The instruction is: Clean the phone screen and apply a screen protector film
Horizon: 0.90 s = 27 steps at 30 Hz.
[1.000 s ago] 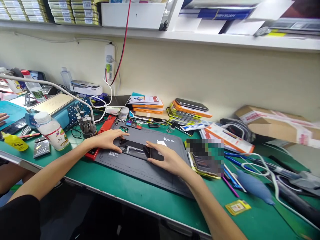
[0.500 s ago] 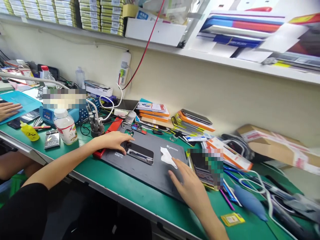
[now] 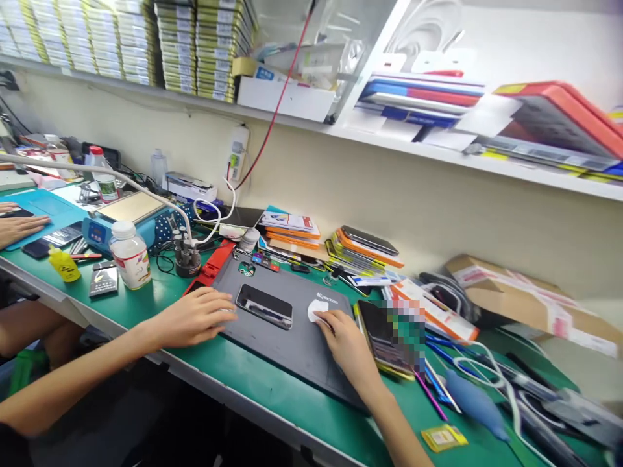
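Note:
On the grey work mat point(image 3: 282, 363) lies a smartphone point(image 3: 265, 306), screen up, its dark glass reflecting light. My right hand point(image 3: 346, 347) is right of the phone, thumb and fingertips pinched on a small white wipe point(image 3: 317, 311), which may be paper or cloth. My left hand point(image 3: 197, 316) hovers or rests over the mat's left edge, palm down, fingers stretched and holding nothing. Its fingertips stop just short of the phone. Partly behind that hand is a red tool or holder point(image 3: 214, 266) along the mat's left side.
Left of the mat stand a screwdriver stand point(image 3: 187, 259), a white-capped bottle point(image 3: 130, 256) and a yellow bottle point(image 3: 63, 264). Right of it lie another phone point(image 3: 377, 331), a blue air blower point(image 3: 474, 402) and cables. Stacked boxes point(image 3: 363, 250) line the back. A co-worker's hands point(image 3: 22, 228) are far left.
My left hand has drawn back from the phone toward the mat's left edge. My right hand, open before near the white wipe, has closed on it. The view has tilted up slightly.

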{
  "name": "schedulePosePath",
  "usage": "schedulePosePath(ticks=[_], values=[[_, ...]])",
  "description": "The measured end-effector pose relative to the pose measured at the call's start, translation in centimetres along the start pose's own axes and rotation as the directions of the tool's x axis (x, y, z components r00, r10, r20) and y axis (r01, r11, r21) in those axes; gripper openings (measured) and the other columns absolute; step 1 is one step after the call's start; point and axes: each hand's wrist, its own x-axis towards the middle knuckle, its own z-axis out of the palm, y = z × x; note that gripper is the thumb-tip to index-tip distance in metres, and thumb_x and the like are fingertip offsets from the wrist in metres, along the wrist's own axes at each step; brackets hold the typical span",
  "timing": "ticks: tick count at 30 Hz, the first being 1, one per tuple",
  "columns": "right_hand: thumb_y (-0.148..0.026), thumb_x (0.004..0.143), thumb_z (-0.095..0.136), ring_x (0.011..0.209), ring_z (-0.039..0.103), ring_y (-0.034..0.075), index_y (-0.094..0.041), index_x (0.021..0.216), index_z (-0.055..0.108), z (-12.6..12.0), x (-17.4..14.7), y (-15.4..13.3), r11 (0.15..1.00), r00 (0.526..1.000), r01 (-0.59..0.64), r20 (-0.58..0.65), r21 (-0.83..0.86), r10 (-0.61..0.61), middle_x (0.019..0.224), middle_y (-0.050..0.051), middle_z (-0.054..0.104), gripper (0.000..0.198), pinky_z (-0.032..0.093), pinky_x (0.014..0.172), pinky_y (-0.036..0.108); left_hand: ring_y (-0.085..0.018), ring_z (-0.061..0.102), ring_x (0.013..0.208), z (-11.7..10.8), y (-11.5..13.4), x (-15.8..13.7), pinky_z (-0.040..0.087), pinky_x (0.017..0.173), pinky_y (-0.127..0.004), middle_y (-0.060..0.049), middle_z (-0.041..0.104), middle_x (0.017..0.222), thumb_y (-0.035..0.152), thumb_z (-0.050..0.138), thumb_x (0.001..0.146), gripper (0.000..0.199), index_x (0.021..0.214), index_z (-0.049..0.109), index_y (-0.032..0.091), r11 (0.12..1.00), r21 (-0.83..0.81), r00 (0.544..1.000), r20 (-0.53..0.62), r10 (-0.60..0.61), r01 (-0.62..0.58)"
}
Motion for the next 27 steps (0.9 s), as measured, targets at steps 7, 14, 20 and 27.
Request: schedulePosePath(ticks=[7,14,20,27], values=[[-0.044,0.110,0.046,0.092,0.073,0.026,-0.024,0.105,0.074,-1.1,0.2,-3.7,0.997,0.996,-0.055,-0.061,0.061,0.058,0.101,0.009,0.076,0.034,0.057,0.081,0.040,-0.019,0.068,0.115,-0.2,2.1,-3.5,0.049,0.105,-0.036,-0.006,0.076,0.117,0.020,0.052,0.108,0.023,0.125,0.068,0.021,0.976,-0.023,0.968,-0.124,-0.216,0.215],[-0.027,0.109,0.045,0.089,0.069,0.025,-0.026,0.106,0.074,-0.4,-1.5,-9.4,0.999,0.997,0.019,-0.074,-0.043,-0.022,0.095,0.008,0.074,0.029,0.054,0.080,0.040,-0.022,0.065,0.117,2.1,1.2,0.6,0.048,0.101,-0.040,-0.007,0.073,0.117,0.022,0.051,0.109,0.025,0.124,0.070,0.021,0.963,0.053,0.955,-0.150,-0.255,0.265],[-0.023,0.110,0.042,0.086,0.068,0.025,-0.025,0.122,0.073,0.5,-2.7,-9.4,0.998,0.997,0.020,-0.071,-0.055,-0.023,0.095,0.008,0.073,0.033,0.055,0.079,0.039,-0.024,0.065,0.108,3.7,0.8,1.3,0.048,0.094,-0.040,-0.009,0.070,0.117,0.020,0.055,0.105,0.034,0.135,0.070,0.024,0.941,0.158,0.952,-0.122,-0.282,0.300],[-0.020,0.108,0.042,0.087,0.066,0.025,-0.025,0.128,0.074,0.7,-3.2,-9.2,0.997,0.998,0.000,-0.063,-0.071,-0.004,0.097,0.008,0.072,0.038,0.056,0.080,0.040,-0.023,0.064,0.106,3.6,0.7,0.9,0.045,0.091,-0.039,-0.008,0.071,0.117,0.021,0.053,0.106,0.034,0.134,0.072,0.025,0.949,0.183,0.965,-0.110,-0.239,0.257]])
